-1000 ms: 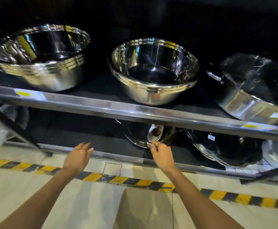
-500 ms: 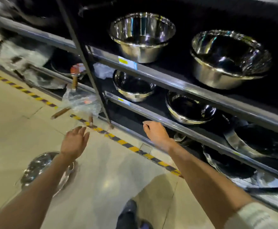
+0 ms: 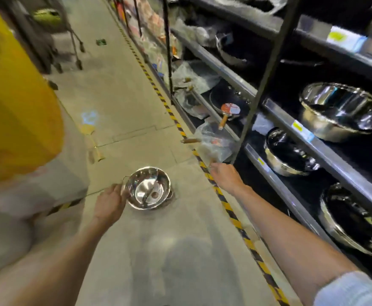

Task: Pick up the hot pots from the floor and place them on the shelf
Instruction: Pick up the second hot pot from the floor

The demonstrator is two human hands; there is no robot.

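Note:
A shiny steel hot pot [image 3: 148, 188] with a centre divider and two side handles sits on the concrete floor. My left hand [image 3: 110, 204] is at its left handle, fingers curled against it; blur hides whether they grip. My right hand [image 3: 224, 175] hovers above the floor tape to the right of the pot, fingers loosely apart and holding nothing. The dark metal shelf [image 3: 335, 156] runs along the right side.
Steel bowls [image 3: 339, 111] stand on the shelf levels. Plastic-wrapped pans with wooden handles [image 3: 216, 142] stick out over the yellow-black floor tape [image 3: 227, 206]. A big yellow object [image 3: 15, 85] stands at the left, a wheeled cart [image 3: 65, 40] farther down the aisle.
My view has swung left from the shelf down to the aisle floor. My left hand has moved down to the pot's handle, and my right hand has come off the shelf edge.

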